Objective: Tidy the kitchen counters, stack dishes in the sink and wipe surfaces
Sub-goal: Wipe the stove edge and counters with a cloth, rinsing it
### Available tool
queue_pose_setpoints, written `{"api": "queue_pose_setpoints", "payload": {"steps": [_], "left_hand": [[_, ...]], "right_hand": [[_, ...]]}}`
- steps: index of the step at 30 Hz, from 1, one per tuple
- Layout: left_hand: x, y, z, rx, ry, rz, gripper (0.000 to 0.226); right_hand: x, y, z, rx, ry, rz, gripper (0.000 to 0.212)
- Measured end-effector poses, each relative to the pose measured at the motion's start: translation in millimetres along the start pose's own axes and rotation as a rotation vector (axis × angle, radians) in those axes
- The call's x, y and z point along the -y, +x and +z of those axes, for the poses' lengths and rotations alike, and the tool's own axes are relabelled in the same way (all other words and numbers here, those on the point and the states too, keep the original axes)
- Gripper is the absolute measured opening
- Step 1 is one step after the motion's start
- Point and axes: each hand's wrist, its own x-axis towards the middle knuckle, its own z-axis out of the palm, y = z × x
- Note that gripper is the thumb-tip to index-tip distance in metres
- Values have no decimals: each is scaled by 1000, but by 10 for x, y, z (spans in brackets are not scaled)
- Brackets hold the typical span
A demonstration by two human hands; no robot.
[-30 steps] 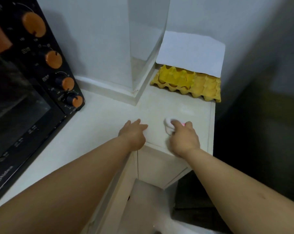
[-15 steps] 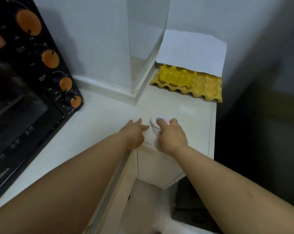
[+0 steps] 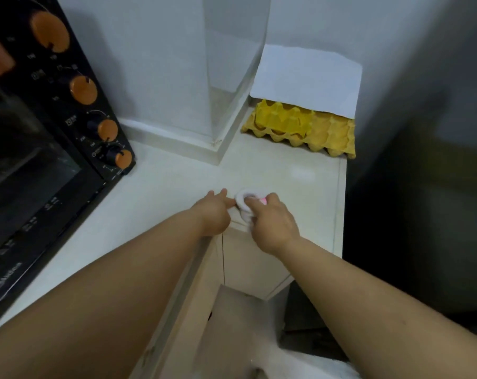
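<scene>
Right hand (image 3: 274, 224) is on the cream, glossy countertop (image 3: 155, 195), fingers curled over a small white wadded cloth (image 3: 245, 203), gripping it against the surface. A bit of pink shows at the fingertips; can't tell if it belongs to the cloth or is something else. The cloth sits near the counter's front edge, right where the counter steps round a corner, roughly mid-scene.

Left hand (image 3: 214, 212) lies flat on the counter just left of the cloth, fingers straight and close together, tips pointing at the cloth. They look to be touching its left edge, though contact isn't certain. It holds nothing. Both forearms are bare and reach in from the near side.

Far left: black toaster oven with four orange round knobs (image 3: 67, 127) and a dark glass door, standing on the counter. Its front corner is well apart from the hands.

Centre far: a white square column (image 3: 182, 64) comes down to a cream plinth on the counter.

Far right: yellow moulded cardboard egg tray (image 3: 300, 129) against the wall, with a white sheet of paper (image 3: 308, 77) leaning over its back part. No eggs visible in the exposed cups.

Below the hands: cream cabinet face (image 3: 248, 263), and the floor further down is blurred.
</scene>
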Motion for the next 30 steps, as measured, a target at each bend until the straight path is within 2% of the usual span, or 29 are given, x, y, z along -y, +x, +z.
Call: {"api": "queue_pose_setpoints", "payload": {"steps": [1,2,4,5,6,7,9,11,13,14,15,18,21,26,28,30], "left_hand": [[-10,-24,-1,10,4,-10,70],[-17,-47,-1,17,5,-19,69],[-18,-125,0,23,6,-22,65],[-8,-153,-3,26,-1,-16,63],[11,-174,-3,27,-16,-10,61],[27,-204,-9,23,-31,-5,60],[55,-254,-11,16,-44,-2,59],[50,-286,-6,12,-40,-4,60],[34,-292,0,8,-31,-6,61],[22,-287,3,4,-24,-10,61],[14,-288,-1,0,-17,-13,61],[7,-289,17,6,-3,-17,62],[32,-276,30,6,-10,-5,62],[60,-247,6,5,32,17,64],[53,-238,6,30,61,4,64],[54,-233,-5,48,58,-7,63]], "right_hand": [[-58,-81,-46,35,-15,9,50],[-111,-126,-126,103,75,64,46],[-147,-192,-422,196,599,255,32],[-152,-197,-572,177,851,336,25],[-183,-169,-688,126,1000,393,24],[-214,-135,-786,68,1044,422,26],[-258,-87,-881,18,951,476,29],[-317,-81,-847,-11,725,581,28],[-331,-152,-785,-135,415,708,43],[-291,-203,-749,-191,327,694,48],[-243,-241,-698,-213,302,636,51],[-147,-211,-411,-80,255,541,59],[-29,38,-168,-112,135,495,55],[403,52,55,-24,5,155,65],[197,-123,0,-42,11,190,54],[-162,-298,-124,-112,11,409,46]]}}
